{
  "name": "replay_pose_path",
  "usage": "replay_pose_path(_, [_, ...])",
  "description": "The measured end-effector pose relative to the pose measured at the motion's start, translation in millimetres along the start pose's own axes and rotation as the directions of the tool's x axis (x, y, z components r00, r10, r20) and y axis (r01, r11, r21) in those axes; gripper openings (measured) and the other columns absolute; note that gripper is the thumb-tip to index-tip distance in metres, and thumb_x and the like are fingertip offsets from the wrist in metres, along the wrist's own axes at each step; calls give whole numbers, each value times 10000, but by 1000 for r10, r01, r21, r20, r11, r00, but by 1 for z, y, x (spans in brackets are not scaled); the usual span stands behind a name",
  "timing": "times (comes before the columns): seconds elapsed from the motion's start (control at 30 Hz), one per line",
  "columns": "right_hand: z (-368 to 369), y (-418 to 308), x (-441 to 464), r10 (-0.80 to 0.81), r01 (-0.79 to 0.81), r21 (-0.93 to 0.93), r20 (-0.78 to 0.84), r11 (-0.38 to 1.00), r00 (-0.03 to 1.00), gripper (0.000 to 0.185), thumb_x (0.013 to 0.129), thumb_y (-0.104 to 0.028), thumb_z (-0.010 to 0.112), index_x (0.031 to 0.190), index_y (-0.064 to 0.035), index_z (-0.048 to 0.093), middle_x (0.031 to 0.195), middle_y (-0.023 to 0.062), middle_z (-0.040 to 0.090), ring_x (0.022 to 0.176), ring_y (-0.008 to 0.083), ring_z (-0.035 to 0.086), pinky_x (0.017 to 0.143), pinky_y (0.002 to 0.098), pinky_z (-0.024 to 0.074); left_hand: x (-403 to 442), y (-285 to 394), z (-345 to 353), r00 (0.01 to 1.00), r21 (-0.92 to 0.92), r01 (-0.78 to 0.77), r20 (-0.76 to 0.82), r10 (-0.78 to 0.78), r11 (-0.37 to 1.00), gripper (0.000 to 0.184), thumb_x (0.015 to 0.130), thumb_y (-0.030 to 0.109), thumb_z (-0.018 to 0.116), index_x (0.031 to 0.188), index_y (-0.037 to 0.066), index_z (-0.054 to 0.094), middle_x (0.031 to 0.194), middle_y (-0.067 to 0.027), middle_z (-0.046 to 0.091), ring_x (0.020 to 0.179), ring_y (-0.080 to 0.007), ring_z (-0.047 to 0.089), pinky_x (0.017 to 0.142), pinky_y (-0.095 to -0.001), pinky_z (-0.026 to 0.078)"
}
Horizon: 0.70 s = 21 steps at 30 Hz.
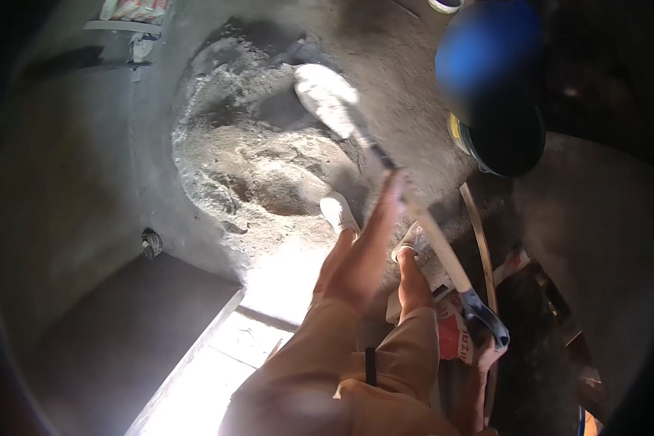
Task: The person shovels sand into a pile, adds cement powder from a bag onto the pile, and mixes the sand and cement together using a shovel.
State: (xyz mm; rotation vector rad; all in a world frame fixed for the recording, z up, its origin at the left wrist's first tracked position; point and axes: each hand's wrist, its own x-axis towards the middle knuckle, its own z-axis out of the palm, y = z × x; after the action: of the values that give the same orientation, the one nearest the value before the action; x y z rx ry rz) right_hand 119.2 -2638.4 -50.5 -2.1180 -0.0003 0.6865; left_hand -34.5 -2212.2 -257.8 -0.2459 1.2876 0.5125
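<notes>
A shovel (439,243) with a pale wooden shaft runs slantwise across the view. My left hand (395,189) is closed round its shaft near the blade end and is slightly blurred. At the other end, my right hand (493,350) grips the dark handle. The shovel's blade (325,96) is over the upper right part of a heap of grey, sandy powder (269,171). Strong light bleaches the blade, so I cannot tell whether it carries any powder. My shoes (336,211) stand at the near edge of the heap.
To the right are a dark bucket (507,145) and a blurred blue round container (490,54). A wooden strip (478,236) and a red and white bag (454,336) lie beside my legs. A pipe end (151,243) sticks out at the left wall.
</notes>
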Motion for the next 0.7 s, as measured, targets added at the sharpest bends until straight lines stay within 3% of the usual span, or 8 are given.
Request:
replay_pose_path(0.07, [-11,-16,2,-62,66,-45,92,997,994,140,842,-146,568,792,-17,587,677,21,564,585,108,502,570,250,403,32,-45,33,997,164,73,21,-78,984,256,764,176,692,913,111,494,708,-19,491,559,-160,498,542,-351,495])
replay_pose_path(0.1, [15,-38,-3,-11,-8,-142,-136,990,991,216,845,-168,553,666,-49,553,570,-2,509,517,108,461,539,254,374,49,-61,43,995,216,98,15,-104,971,231,775,176,680,898,104,499,704,-26,498,563,-165,510,540,-359,494])
replay_pose_path(0.23, [61,-43,4,12,-63,-224,-223,973,975,267,853,-176,560,611,-72,517,537,-11,464,504,87,425,528,278,363,101,-65,66,986,326,127,65,-156,937,164,791,146,653,826,85,505,683,-40,505,561,-188,542,533,-364,484])
replay_pose_path(0.3, [85,-23,11,90,-137,-140,-294,981,951,244,851,-166,558,628,-70,527,546,-14,464,491,84,418,490,271,339,114,-22,60,983,366,135,71,-172,921,162,797,146,645,817,77,500,687,-43,507,562,-187,538,552,-359,486])
replay_pose_path(0.37, [161,-53,4,165,-176,-48,-183,983,969,194,842,-142,555,664,-68,537,566,-20,472,484,81,419,452,257,319,144,34,39,993,320,86,47,-107,943,174,803,153,645,830,70,495,709,-52,513,567,-184,531,567,-358,489])
replay_pose_path(0.43, [243,-68,12,-66,25,-175,-233,984,970,150,836,-116,550,696,-64,536,582,-21,480,461,81,403,427,248,312,154,119,13,996,362,-53,91,21,931,196,810,169,648,870,66,493,732,-59,509,605,-179,535,581,-364,492])
replay_pose_path(0.53, [326,-61,31,202,-202,103,4,974,979,120,817,-95,559,707,-59,528,563,-18,454,435,93,399,419,263,341,186,234,-28,999,312,-46,3,47,949,130,821,113,583,915,65,507,740,-63,516,587,-165,524,542,-332,483])
replay_pose_path(0.7, [358,-100,45,170,-175,83,66,981,983,161,790,-148,593,688,-62,504,526,9,427,413,122,408,415,288,383,175,267,-34,986,217,-139,-59,155,966,131,851,107,577,938,85,481,805,-56,486,655,-178,494,601,-387,479])
